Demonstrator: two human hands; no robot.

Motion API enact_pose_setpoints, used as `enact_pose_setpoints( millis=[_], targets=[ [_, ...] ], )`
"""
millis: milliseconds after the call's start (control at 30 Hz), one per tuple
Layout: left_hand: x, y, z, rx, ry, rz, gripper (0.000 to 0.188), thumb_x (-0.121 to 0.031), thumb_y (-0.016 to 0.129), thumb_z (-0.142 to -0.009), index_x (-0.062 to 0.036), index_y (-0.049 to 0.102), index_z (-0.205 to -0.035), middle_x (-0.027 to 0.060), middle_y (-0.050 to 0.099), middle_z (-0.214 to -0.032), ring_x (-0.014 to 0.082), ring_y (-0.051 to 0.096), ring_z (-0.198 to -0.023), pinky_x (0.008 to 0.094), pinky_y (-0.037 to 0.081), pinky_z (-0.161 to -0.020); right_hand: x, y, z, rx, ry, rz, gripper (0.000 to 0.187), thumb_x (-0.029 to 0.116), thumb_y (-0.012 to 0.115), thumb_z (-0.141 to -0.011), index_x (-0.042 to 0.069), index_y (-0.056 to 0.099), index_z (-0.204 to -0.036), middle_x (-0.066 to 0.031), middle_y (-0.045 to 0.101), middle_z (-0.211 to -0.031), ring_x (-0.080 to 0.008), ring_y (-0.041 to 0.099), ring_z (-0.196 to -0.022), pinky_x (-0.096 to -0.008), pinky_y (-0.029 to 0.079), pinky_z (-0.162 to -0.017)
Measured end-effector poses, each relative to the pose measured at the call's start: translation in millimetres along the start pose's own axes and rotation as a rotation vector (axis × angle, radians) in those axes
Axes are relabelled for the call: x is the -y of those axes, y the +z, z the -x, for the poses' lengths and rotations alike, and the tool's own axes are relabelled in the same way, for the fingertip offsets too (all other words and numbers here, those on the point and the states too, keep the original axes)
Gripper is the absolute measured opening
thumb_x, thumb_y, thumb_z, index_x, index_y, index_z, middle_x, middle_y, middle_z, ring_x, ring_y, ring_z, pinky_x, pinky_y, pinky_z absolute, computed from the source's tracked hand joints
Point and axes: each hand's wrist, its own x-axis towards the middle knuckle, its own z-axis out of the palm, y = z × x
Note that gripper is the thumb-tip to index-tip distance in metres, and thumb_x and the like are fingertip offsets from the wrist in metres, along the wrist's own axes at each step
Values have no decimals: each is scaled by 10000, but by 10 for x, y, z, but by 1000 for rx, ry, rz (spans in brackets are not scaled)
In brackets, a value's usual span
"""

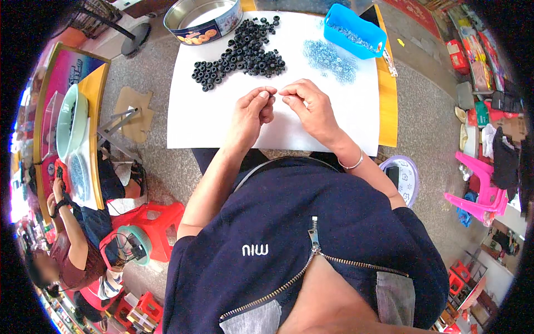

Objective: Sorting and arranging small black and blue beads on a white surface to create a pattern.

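Observation:
Above the near part of the white-covered table [206, 122], my two hands face each other with the fingertips almost meeting. My left hand [253, 114] pinches a small black part [271, 95] between thumb and fingers; most of it is hidden. Thumb and forefinger of my right hand [312, 108] are closed together, and what they hold, if anything, is too small to name. Beyond the left hand spreads a heap of small round black parts [239, 55], several showing a hole in the middle. Past the right hand lies a scatter of tiny see-through bluish pieces [332, 62].
A round metal tin [222, 28] stands at the far left of the table. At the far right sits a blue plastic basket [356, 47] with more see-through pieces. Leftward, a person [78, 245] works at another table holding a pale green basin [69, 125]. A red stool [158, 228] stands between.

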Motion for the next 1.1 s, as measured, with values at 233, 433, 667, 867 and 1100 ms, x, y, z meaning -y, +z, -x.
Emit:
enact_pose_setpoints(
  millis=[233,433,667,867,1100],
  targets=[
    [19,86,27,-19,0,-86,258,-127,471,-958,14,536,-1164,26,535,-828,89,479,-667,232,420,-620,7,-7,-40,20,-106,92,173,84,640,-780,32,637,-945,-108,602,-904,-276,566,-874,-373,458,-780],
    [-45,131,8,-11,74,-192,416,-125,502,-951,3,410,-1336,53,583,-881,118,561,-774,261,475,-729,-33,-27,-206,129,-354,296,202,89,608,-747,57,614,-947,-113,580,-913,-312,533,-912,-416,423,-807],
    [-210,7,53,-68,57,-135,413,-187,520,-949,24,445,-1296,118,629,-1018,129,589,-798,257,497,-732,-145,-431,-1480,-165,-380,467,188,132,649,-796,72,648,-974,-92,631,-922,-257,584,-813,-368,467,-772],
    [-220,-164,93,-98,53,-220,287,-169,546,-936,19,567,-1152,87,638,-969,123,579,-783,255,489,-720,-43,-808,-2182,-300,-339,684,302,128,660,-765,44,620,-1052,-164,641,-989,-257,610,-907,-388,469,-808],
    [-500,-841,148,-685,508,-1009,180,-156,618,-859,-31,679,-974,111,667,-867,179,624,-763,301,482,-711,-24,-325,-867,90,-223,370,151,124,618,-839,26,653,-948,-88,632,-928,-204,596,-814,-305,467,-746]
  ],
)
